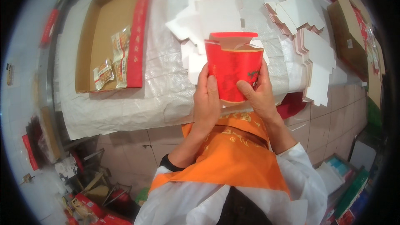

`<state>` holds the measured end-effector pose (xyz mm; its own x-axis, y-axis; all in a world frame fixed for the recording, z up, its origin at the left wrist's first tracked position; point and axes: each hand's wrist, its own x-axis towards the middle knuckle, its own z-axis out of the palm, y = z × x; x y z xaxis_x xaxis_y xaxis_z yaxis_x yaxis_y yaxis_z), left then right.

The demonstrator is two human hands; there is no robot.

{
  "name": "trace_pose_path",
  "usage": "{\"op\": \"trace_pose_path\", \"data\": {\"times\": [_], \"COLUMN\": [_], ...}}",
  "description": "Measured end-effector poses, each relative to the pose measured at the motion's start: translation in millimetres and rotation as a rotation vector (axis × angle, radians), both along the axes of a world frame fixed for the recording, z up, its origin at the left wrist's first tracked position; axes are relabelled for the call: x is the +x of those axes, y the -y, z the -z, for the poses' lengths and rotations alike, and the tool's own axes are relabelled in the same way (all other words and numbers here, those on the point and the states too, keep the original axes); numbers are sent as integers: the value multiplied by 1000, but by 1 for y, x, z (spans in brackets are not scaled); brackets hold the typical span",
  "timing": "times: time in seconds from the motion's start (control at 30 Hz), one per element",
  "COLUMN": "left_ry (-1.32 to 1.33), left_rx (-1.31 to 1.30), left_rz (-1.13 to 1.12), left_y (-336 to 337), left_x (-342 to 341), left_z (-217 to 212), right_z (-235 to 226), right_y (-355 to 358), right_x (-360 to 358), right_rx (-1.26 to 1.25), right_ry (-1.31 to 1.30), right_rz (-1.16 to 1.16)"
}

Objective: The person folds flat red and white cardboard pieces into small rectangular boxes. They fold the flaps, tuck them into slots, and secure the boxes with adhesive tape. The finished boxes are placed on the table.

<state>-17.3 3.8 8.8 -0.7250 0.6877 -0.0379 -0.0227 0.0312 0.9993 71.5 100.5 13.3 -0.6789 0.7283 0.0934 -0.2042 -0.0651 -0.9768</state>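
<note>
I hold a red folding carton with gold trim upright in front of me, its top flaps standing open. My left hand grips its left side with the thumb lying on the front face. On the right side my right hand clasps it, thumb pressed on the lower front. The carton hovers over the near edge of a table covered with white woven sheeting. An orange apron covers my front below the hands.
Flat white carton blanks lie loose behind the carton, and taller stacks of blanks stand to the right. A shallow cardboard tray at the left holds snack packets. Cardboard boxes sit far right. Tiled floor and clutter lie below.
</note>
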Motion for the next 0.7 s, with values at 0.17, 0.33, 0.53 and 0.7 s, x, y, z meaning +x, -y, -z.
{"op": "trace_pose_path", "data": {"times": [0.17, 0.33, 0.53, 0.7], "left_ry": [156, -82, 226, 24], "left_rx": [70, 23, 131, 62], "left_rz": [56, 176, 7, 59], "left_y": [2, -2, -3, -4], "left_x": [-5, 1, -8, -5], "left_z": [2, -14, -2, -8], "right_z": [-8, -5, -12, -12], "right_y": [-9, -10, -20, -17], "right_x": [2, 1, -1, -1], "right_rx": [-121, 103, -277, -120], "right_ry": [62, 173, 15, 82], "right_rz": [-64, -79, -200, -196]}}
